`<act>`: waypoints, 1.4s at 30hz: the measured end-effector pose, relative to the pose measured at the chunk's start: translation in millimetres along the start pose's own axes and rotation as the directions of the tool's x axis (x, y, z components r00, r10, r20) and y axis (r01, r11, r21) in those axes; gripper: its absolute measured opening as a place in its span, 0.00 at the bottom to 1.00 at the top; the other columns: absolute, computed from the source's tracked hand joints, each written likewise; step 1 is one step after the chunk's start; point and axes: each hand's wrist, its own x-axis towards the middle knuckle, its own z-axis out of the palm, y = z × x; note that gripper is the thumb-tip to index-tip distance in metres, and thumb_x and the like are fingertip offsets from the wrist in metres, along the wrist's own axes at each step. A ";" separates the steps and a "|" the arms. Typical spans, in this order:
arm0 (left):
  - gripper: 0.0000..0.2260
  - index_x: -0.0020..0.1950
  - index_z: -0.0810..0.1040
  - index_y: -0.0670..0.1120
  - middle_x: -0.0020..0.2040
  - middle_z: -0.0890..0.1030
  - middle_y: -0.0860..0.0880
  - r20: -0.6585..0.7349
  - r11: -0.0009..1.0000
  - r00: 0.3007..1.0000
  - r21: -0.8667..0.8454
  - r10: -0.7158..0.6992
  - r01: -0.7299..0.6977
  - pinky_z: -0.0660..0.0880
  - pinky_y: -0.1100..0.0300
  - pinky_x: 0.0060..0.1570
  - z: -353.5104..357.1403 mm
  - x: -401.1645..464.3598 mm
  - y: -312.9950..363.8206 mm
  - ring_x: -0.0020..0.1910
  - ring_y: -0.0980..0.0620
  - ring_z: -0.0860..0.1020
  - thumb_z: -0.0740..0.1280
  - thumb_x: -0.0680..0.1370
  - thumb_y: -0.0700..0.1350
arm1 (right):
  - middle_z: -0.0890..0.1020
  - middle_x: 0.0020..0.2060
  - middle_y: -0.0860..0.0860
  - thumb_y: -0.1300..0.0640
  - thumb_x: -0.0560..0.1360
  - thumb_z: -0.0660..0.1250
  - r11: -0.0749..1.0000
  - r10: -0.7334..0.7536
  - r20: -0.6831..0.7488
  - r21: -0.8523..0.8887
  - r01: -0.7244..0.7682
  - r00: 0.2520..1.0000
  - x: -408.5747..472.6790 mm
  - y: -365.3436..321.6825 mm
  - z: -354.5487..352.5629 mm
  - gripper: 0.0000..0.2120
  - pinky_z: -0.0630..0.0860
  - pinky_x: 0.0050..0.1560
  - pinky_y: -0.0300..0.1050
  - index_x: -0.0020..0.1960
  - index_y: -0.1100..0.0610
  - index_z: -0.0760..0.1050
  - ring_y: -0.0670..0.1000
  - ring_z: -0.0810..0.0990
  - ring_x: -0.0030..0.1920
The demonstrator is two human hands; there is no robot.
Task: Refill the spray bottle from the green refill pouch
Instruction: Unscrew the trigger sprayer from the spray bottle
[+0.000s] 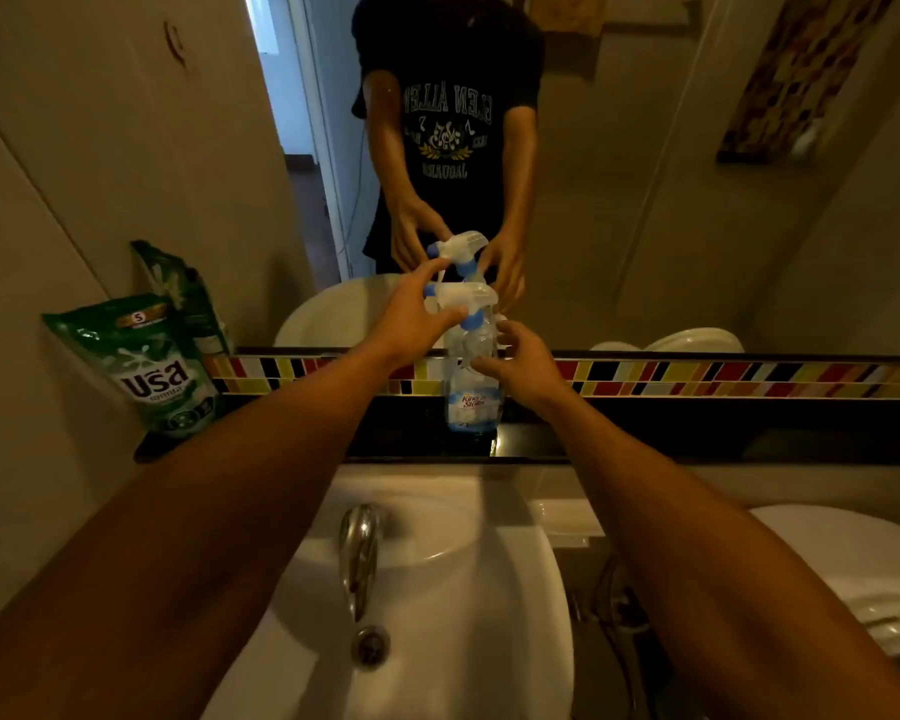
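Presently: bottle (473, 392), clear, blue base, upright on black counter (619, 439) before mirror (645, 174). Left hand (411, 324): fingers closed round white spray head (461, 298). Right hand (523, 363): fingers curled on bottle shoulder. Pouch (149, 363), green, upright at counter's left end against wall, well apart from bottle. Sink (515, 589) with tap (358, 553) below.

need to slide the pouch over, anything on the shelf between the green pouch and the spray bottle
Nothing stands there. In the head view, the black shelf is bare between the green pouch and the spray bottle; only the left forearm crosses above it.
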 end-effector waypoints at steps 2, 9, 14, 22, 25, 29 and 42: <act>0.26 0.72 0.70 0.48 0.68 0.73 0.49 0.043 0.999 0.999 0.025 0.029 -0.030 0.73 0.61 0.60 1.4 8.8 1.7 0.64 0.53 0.73 0.72 0.75 0.45 | 0.78 0.68 0.55 0.60 0.75 0.76 1.000 0.002 0.041 0.010 -0.003 0.999 6.9 3.2 -1.5 0.32 0.81 0.59 0.51 0.76 0.56 0.69 0.54 0.79 0.65; 0.17 0.64 0.78 0.45 0.57 0.81 0.47 0.138 0.999 0.990 0.041 -0.004 -0.002 0.74 0.64 0.51 -0.3 25.8 -3.6 0.56 0.52 0.78 0.71 0.76 0.44 | 0.84 0.57 0.48 0.62 0.77 0.74 0.995 0.000 0.104 0.095 -0.010 0.995 18.4 13.3 4.0 0.22 0.80 0.54 0.43 0.69 0.57 0.74 0.45 0.83 0.56; 0.15 0.64 0.79 0.46 0.56 0.82 0.48 0.160 1.000 0.987 0.017 -0.006 0.003 0.75 0.60 0.51 -13.9 37.8 -1.4 0.53 0.54 0.79 0.68 0.78 0.46 | 0.85 0.58 0.49 0.62 0.77 0.74 0.994 -0.013 0.099 0.111 0.002 0.995 17.5 12.3 4.1 0.21 0.81 0.57 0.45 0.68 0.55 0.75 0.47 0.85 0.57; 0.16 0.67 0.78 0.46 0.61 0.80 0.46 0.075 0.997 0.994 0.018 0.075 -0.076 0.78 0.53 0.59 -52.4 50.9 31.8 0.57 0.51 0.79 0.66 0.80 0.46 | 0.85 0.59 0.49 0.62 0.76 0.75 0.997 -0.030 0.047 0.068 0.027 0.998 4.2 -8.6 -0.9 0.23 0.79 0.57 0.43 0.69 0.56 0.75 0.46 0.83 0.58; 0.15 0.67 0.77 0.44 0.64 0.79 0.45 0.023 0.993 0.993 0.004 0.114 -0.114 0.74 0.55 0.64 -71.9 52.1 47.1 0.62 0.51 0.76 0.65 0.80 0.44 | 0.84 0.55 0.46 0.63 0.76 0.74 0.998 -0.038 0.029 0.047 0.037 0.999 -3.6 -16.4 -3.1 0.21 0.79 0.55 0.40 0.67 0.55 0.76 0.43 0.83 0.55; 0.15 0.67 0.77 0.44 0.62 0.79 0.46 -0.018 0.988 0.988 -0.002 0.153 -0.153 0.74 0.51 0.65 -99.9 52.8 55.6 0.61 0.49 0.76 0.65 0.81 0.44 | 0.83 0.52 0.42 0.66 0.76 0.74 0.998 -0.054 -0.021 0.030 0.055 0.998 -14.4 -23.3 -4.9 0.21 0.80 0.48 0.33 0.67 0.57 0.75 0.38 0.82 0.50; 0.15 0.68 0.76 0.46 0.58 0.78 0.48 -0.137 0.985 0.990 -0.161 0.036 -0.058 0.75 0.65 0.47 -150.2 45.1 25.1 0.52 0.56 0.77 0.64 0.81 0.46 | 0.82 0.52 0.44 0.64 0.77 0.73 0.999 -0.042 -0.107 -0.008 0.041 0.993 -28.7 -32.4 -11.9 0.22 0.80 0.54 0.44 0.69 0.59 0.74 0.42 0.82 0.52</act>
